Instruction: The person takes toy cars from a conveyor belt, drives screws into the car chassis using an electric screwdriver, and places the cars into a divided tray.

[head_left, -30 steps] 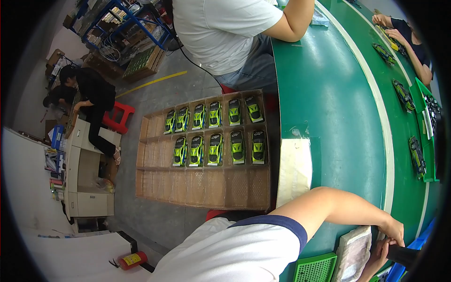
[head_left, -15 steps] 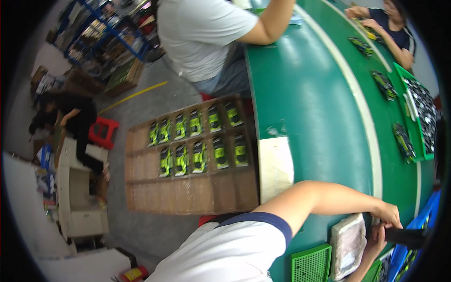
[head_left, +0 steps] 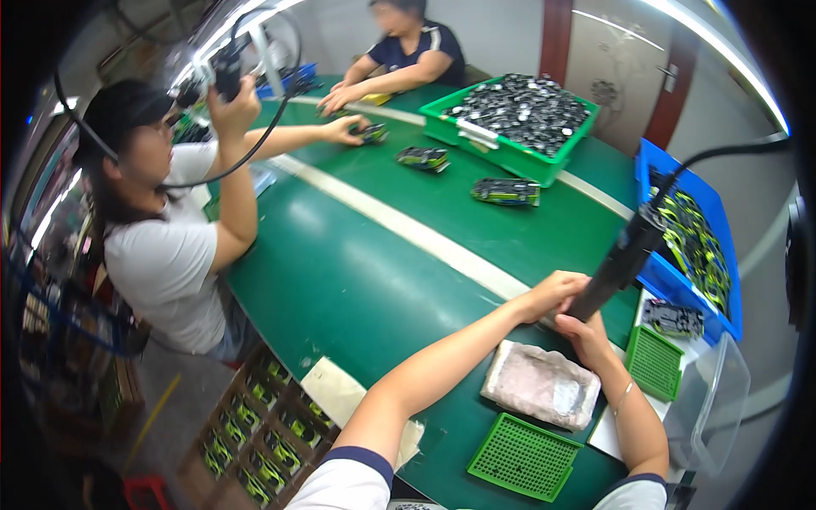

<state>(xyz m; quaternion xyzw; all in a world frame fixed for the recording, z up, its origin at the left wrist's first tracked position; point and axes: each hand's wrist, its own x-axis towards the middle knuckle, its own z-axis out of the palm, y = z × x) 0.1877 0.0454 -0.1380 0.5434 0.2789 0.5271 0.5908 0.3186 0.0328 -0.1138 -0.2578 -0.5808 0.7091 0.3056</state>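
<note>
Head view: a fumble could let the slim black cylindrical tool (head_left: pixel 614 265) swing on its black cable (head_left: pixel 722 152) into the pale pinkish rectangular pad (head_left: pixel 535 382). The tool looked smooth and tilted, above the green tabletop (head_left: pixel 340 246) near its right edge. The left hand (head_left: pixel 557 295) was curled, the right hand (head_left: pixel 586 337) half-closed, both by its lower end; I could not tell their grip.

No legible lettering, numbers or signs; any marking on black tool (head_left: pixel 619 265) seems too blurred.

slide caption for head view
Left hand and right hand at the lower end of a corded black tool, over a green table
</note>
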